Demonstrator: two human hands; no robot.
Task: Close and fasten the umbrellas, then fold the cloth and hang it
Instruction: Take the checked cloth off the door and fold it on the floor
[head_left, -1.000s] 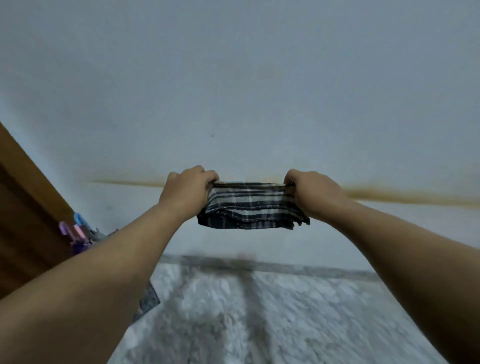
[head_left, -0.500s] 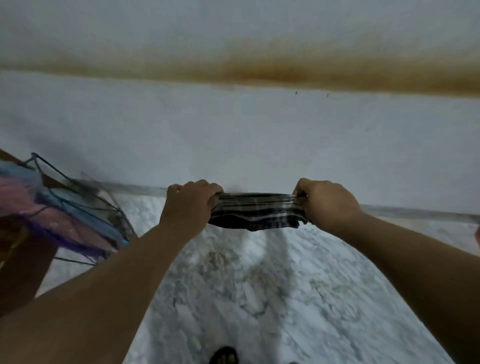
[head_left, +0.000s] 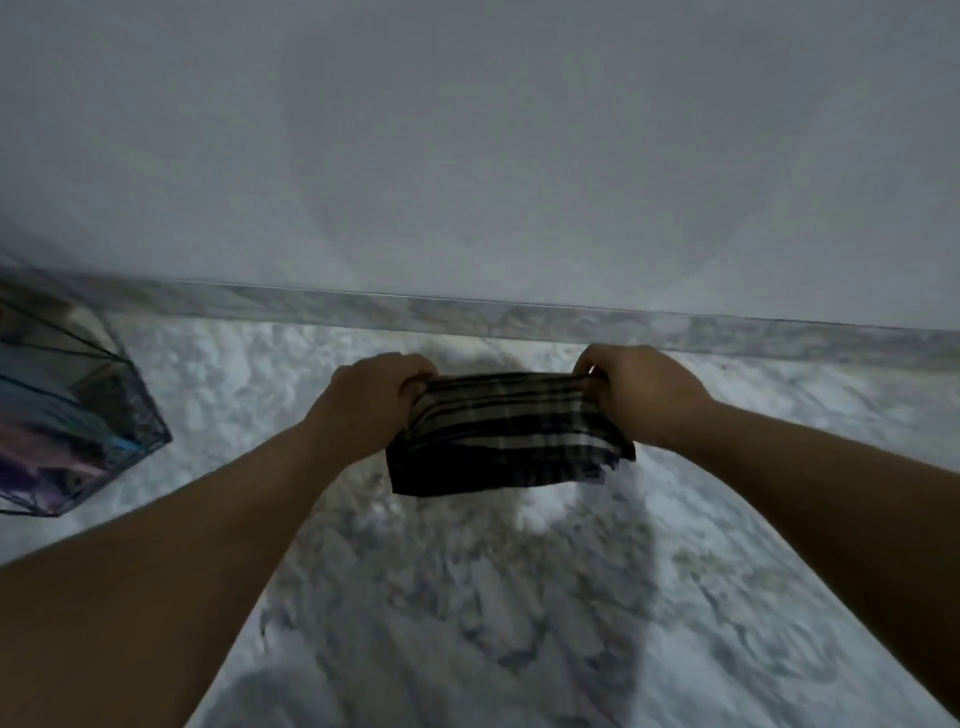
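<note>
A pale grey plastered wall (head_left: 467, 145) fills the upper half of the view, and below it lies a white and grey marbled stone floor (head_left: 467, 597), with a narrow marbled skirting strip (head_left: 363, 306) running between the two. At the left edge, an open umbrella with a transparent, iridescent blue and pink canopy and thin dark ribs (head_left: 67, 415) rests on the floor near the wall; it is only partly in view, and it is blurred, so I cannot tell what is under it. In the middle, above the floor, the dark cloth with pale checked stripes, folded into a thick rectangle (head_left: 498, 436), is held in the air between both hands, and its lower edge hangs free. The left hand (head_left: 374, 400) grips the left upper corner of the cloth, with the fingers curled tightly over the edge of the fabric. The right hand (head_left: 639, 389) grips the right upper corner in the same manner, the fingers bent around the edge, and the thumb is hidden behind the fabric. Both bare forearms reach forward from the lower corners of the view.
</note>
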